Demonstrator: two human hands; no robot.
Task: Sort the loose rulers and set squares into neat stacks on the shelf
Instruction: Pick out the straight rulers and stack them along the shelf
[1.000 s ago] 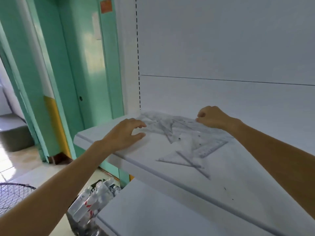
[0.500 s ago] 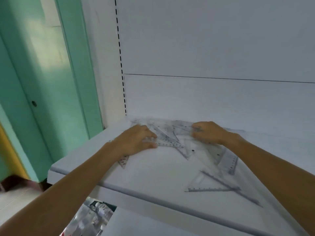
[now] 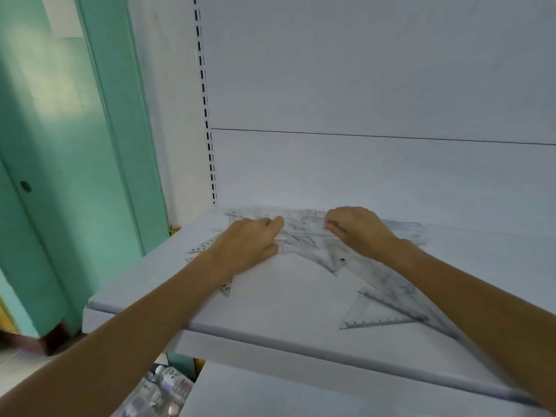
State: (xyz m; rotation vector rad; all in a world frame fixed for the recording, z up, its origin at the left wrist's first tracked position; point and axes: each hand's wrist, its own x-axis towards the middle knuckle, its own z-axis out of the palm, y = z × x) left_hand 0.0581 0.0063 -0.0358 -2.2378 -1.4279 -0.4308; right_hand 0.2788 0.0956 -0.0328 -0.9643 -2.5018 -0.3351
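Observation:
A loose pile of clear plastic rulers and set squares (image 3: 304,228) lies at the back of a white shelf (image 3: 294,299). My left hand (image 3: 249,246) and my right hand (image 3: 355,228) both pinch the ends of one clear ruler (image 3: 302,231) on top of the pile. A clear set square (image 3: 379,311) lies apart toward the front right, partly under my right forearm. Another ruler's end (image 3: 200,249) pokes out to the left under my left wrist.
The shelf's white back panel (image 3: 361,85) rises behind the pile, with a slotted upright (image 3: 207,115) at its left. A green door and frame (image 3: 75,145) stand to the left. Plastic bottles (image 3: 162,389) lie below the shelf, beside a lower shelf (image 3: 301,395).
The view has moved closer and to the right. Both hands have come together over the pile and taken hold of one clear ruler; the left hand earlier rested on the shelf edge.

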